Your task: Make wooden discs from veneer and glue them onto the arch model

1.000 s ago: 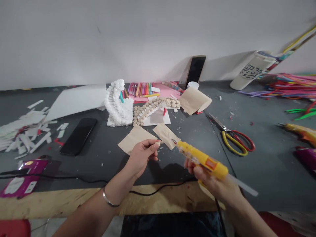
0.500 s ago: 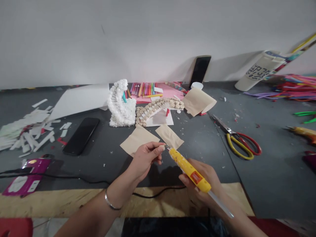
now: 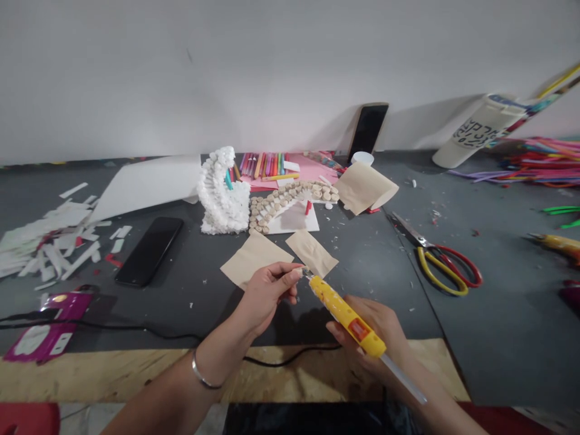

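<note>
My right hand (image 3: 374,326) is wrapped round a yellow hot glue gun (image 3: 347,314), with a clear glue stick (image 3: 403,379) poking out of its back end. Between thumb and fingertips, my left hand (image 3: 272,290) pinches a small pale piece, mostly hidden, and the gun's nozzle points at it, touching or very close. Beyond my hands lie two pieces of tan paper (image 3: 254,257). Behind them stands a curved model covered in small beige discs (image 3: 294,196) on a white base (image 3: 294,219), beside a fluffy white curved model (image 3: 222,199).
A black phone (image 3: 149,251) and white strips (image 3: 67,248) lie left. Scissors (image 3: 441,266) with red and yellow handles lie right. A second phone (image 3: 369,130) leans on the wall near a white cup (image 3: 480,130). A black cord (image 3: 290,357) crosses the table's front.
The glue gun has shifted very slightly left, its nozzle a little nearer the pinched piece. My left hand stays almost still.
</note>
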{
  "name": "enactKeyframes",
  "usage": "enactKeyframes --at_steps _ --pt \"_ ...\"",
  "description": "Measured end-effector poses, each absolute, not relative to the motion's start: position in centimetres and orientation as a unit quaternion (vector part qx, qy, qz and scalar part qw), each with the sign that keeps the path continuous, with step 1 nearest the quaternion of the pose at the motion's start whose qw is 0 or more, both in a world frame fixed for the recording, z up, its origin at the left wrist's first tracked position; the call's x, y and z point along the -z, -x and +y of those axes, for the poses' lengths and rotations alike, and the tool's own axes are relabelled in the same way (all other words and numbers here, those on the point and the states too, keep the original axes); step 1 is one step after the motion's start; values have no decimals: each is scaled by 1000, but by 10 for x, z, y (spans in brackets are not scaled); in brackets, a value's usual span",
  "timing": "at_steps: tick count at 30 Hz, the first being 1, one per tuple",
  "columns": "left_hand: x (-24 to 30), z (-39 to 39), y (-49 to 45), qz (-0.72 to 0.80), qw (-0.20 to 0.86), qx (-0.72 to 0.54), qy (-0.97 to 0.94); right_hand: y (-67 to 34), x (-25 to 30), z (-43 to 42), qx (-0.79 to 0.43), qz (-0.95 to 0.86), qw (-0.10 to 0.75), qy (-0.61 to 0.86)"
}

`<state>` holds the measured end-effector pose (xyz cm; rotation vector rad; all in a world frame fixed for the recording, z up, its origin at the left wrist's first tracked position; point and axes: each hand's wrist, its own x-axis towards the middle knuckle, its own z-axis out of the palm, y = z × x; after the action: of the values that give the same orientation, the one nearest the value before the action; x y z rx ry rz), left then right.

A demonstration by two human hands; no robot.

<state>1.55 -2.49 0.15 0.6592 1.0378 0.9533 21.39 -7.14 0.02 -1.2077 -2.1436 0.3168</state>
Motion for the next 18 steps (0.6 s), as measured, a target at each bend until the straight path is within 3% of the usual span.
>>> enactKeyframes --at_steps 18 --pt "-2 -25 -15 473 712 -435 -284 -219 2 -74 -116 -803 335 479"
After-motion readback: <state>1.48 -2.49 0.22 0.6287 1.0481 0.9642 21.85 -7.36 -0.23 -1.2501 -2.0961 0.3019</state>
